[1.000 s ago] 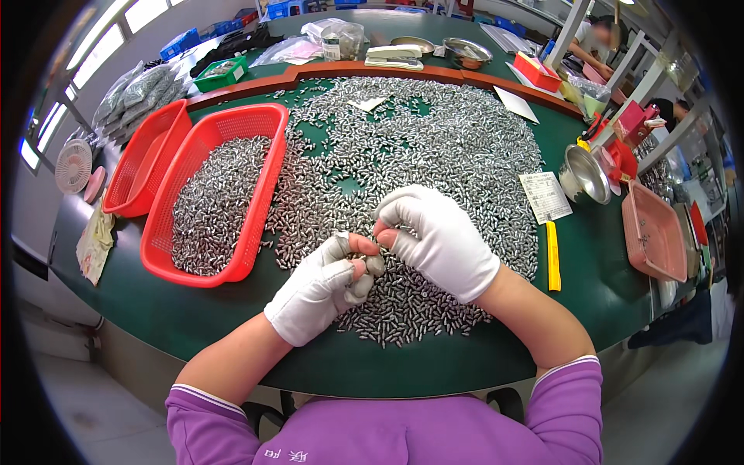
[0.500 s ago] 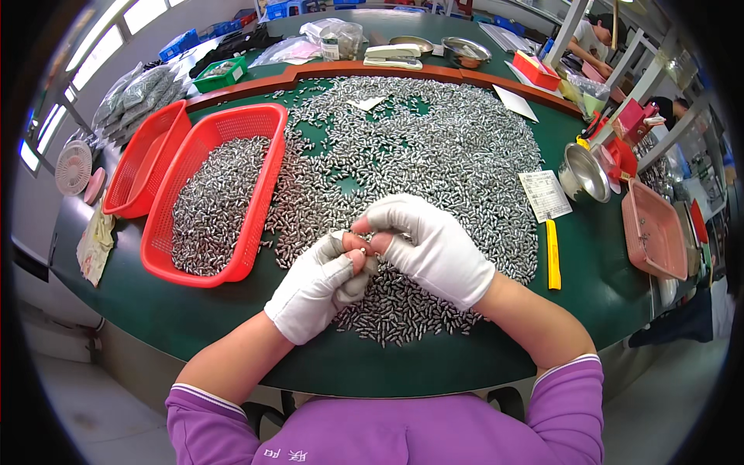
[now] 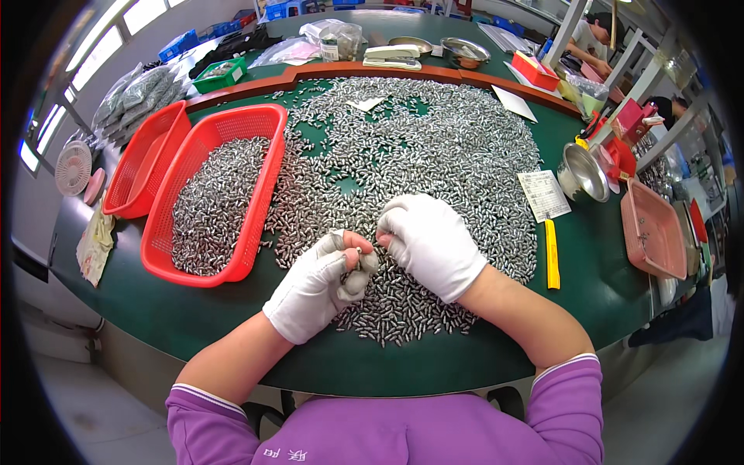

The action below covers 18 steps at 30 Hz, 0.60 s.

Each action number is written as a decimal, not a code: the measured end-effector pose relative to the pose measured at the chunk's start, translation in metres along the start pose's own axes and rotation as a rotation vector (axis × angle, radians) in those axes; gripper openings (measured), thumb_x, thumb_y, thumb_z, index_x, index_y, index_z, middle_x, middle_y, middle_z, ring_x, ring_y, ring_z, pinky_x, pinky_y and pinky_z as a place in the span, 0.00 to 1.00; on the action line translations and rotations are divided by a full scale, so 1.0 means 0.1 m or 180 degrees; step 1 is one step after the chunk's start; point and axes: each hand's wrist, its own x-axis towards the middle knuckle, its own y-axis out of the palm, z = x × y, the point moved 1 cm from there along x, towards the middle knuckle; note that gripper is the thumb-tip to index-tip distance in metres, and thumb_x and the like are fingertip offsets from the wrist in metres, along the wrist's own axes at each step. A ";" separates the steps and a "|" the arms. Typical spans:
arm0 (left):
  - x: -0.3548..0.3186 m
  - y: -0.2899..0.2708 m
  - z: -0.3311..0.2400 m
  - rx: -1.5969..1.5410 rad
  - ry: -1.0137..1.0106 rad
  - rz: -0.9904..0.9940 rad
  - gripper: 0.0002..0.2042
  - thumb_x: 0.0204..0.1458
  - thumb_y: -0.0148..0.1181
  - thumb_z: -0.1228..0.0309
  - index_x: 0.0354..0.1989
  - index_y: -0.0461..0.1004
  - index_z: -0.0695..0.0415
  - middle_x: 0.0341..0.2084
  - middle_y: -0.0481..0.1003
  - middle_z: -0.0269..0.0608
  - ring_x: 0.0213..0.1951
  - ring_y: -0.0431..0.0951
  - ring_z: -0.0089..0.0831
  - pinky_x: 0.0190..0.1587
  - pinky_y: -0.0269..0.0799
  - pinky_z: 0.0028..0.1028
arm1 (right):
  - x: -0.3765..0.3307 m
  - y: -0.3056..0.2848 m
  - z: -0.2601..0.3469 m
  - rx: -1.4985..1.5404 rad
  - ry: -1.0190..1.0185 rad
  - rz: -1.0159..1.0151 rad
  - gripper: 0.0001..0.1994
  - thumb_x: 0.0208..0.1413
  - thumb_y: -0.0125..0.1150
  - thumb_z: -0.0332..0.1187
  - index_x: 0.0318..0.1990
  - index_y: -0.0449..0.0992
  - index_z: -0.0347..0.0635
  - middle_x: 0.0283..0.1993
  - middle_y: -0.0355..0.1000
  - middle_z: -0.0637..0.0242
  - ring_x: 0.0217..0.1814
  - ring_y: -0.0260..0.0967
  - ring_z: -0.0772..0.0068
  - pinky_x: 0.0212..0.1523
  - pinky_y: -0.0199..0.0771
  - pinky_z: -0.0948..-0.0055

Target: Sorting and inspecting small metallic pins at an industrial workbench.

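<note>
A wide spread of small silvery metal pieces [image 3: 480, 170], pointed at the ends, covers the middle of the green table [image 3: 333, 368]. Over its near part I hold up my left hand [image 3: 325, 283] in a white glove with bare thumb and fingertip; the fingers are curled and the thumb presses against them. Whatever lies in that pinch is too small to make out. Just to its right is my right hand [image 3: 434, 244], gloved the same way, its fingers bent down and drawn together, their tips partly hidden. A small gap separates the two hands.
At left stands a red perforated basket [image 3: 267, 186] part full of the same pieces, beside another red basket [image 3: 147, 167]. To the right lie a paper slip [image 3: 545, 194], a yellow cutter-like tool [image 3: 552, 256], a metal bowl [image 3: 585, 174] and a pink tray [image 3: 655, 232]. A co-worker [image 3: 593, 43] sits far right.
My right hand has drawn away from the left hand, slightly right, and its fingers have turned down. The left hand stays nearly in place, its fingertips no longer meeting the right's.
</note>
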 end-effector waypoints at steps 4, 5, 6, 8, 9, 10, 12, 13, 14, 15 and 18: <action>0.00 -0.02 0.01 0.0059 -0.0007 0.0159 0.14 0.57 0.61 0.67 0.48 0.67 0.55 0.37 0.72 0.34 0.29 0.65 0.17 0.33 0.63 0.18 | 0.04 -0.17 0.08 0.0590 -0.0089 -0.0523 0.06 0.48 0.65 0.29 0.33 0.74 0.41 0.39 0.74 0.61 0.41 0.72 0.57 0.43 0.72 0.63; 0.01 -0.02 0.01 0.0094 -0.0016 0.0212 0.15 0.56 0.62 0.67 0.49 0.66 0.55 0.38 0.72 0.34 0.30 0.65 0.17 0.34 0.63 0.17 | 0.04 -0.20 0.11 0.0653 -0.0201 -0.0566 0.06 0.47 0.65 0.29 0.32 0.75 0.40 0.39 0.74 0.62 0.40 0.72 0.57 0.43 0.73 0.63; 0.01 -0.02 0.01 0.0094 -0.0018 0.0214 0.15 0.56 0.62 0.67 0.49 0.66 0.55 0.38 0.72 0.34 0.30 0.65 0.17 0.34 0.63 0.17 | 0.04 -0.23 0.14 0.0716 -0.0313 -0.0608 0.07 0.46 0.66 0.29 0.32 0.75 0.40 0.39 0.74 0.62 0.40 0.72 0.57 0.42 0.73 0.62; 0.01 -0.02 0.01 0.0148 -0.0086 0.0264 0.16 0.56 0.63 0.67 0.48 0.66 0.55 0.38 0.72 0.33 0.30 0.65 0.16 0.34 0.63 0.17 | 0.06 -0.26 0.18 0.0708 -0.0445 -0.0607 0.06 0.44 0.68 0.28 0.30 0.75 0.41 0.39 0.75 0.62 0.38 0.73 0.58 0.40 0.74 0.63; 0.00 -0.01 0.01 0.0147 -0.0089 0.0261 0.16 0.56 0.63 0.67 0.48 0.66 0.55 0.38 0.72 0.33 0.30 0.65 0.16 0.34 0.63 0.17 | 0.06 -0.26 0.18 0.0690 -0.0568 -0.0584 0.07 0.44 0.68 0.28 0.30 0.76 0.41 0.38 0.75 0.62 0.37 0.73 0.58 0.39 0.74 0.63; -0.01 0.01 0.02 0.0102 -0.0087 0.0192 0.15 0.56 0.63 0.66 0.48 0.66 0.55 0.38 0.72 0.32 0.30 0.65 0.16 0.34 0.63 0.17 | 0.06 -0.25 0.18 0.0672 -0.0692 -0.0560 0.07 0.44 0.69 0.29 0.30 0.77 0.41 0.37 0.75 0.63 0.37 0.73 0.59 0.38 0.74 0.64; -0.01 0.03 0.02 0.0056 -0.0083 0.0123 0.15 0.56 0.63 0.66 0.48 0.67 0.55 0.37 0.71 0.32 0.30 0.64 0.16 0.33 0.62 0.17 | 0.05 -0.19 0.17 0.0917 -0.0704 -0.0664 0.07 0.44 0.68 0.29 0.30 0.77 0.40 0.36 0.75 0.63 0.36 0.73 0.59 0.37 0.74 0.65; -0.01 0.03 0.01 -0.0006 -0.0036 0.0230 0.15 0.56 0.63 0.65 0.47 0.67 0.54 0.36 0.71 0.31 0.29 0.64 0.15 0.32 0.61 0.16 | 0.04 -0.16 0.16 0.1162 -0.0715 -0.0768 0.07 0.44 0.68 0.29 0.31 0.77 0.39 0.35 0.75 0.64 0.36 0.74 0.59 0.37 0.75 0.65; -0.01 0.04 0.01 -0.0068 0.0007 0.0341 0.15 0.56 0.63 0.64 0.46 0.67 0.54 0.35 0.71 0.30 0.28 0.63 0.15 0.31 0.60 0.16 | 0.03 -0.14 0.16 0.1160 -0.0714 -0.0769 0.07 0.44 0.68 0.29 0.31 0.77 0.39 0.35 0.75 0.64 0.36 0.74 0.59 0.37 0.75 0.65; -0.01 0.05 0.00 -0.0067 0.0006 0.0342 0.15 0.56 0.63 0.64 0.46 0.67 0.54 0.35 0.71 0.30 0.28 0.63 0.15 0.31 0.60 0.16 | 0.03 -0.13 0.17 0.1455 -0.0591 -0.0704 0.07 0.45 0.68 0.29 0.32 0.78 0.40 0.36 0.75 0.64 0.37 0.74 0.59 0.38 0.75 0.66; -0.02 0.07 -0.03 0.0210 -0.0015 0.0182 0.14 0.57 0.63 0.63 0.45 0.68 0.53 0.33 0.71 0.29 0.27 0.63 0.14 0.29 0.57 0.15 | 0.02 -0.10 0.15 0.1821 -0.0359 -0.0637 0.07 0.46 0.68 0.28 0.34 0.80 0.42 0.37 0.75 0.64 0.38 0.74 0.60 0.40 0.76 0.66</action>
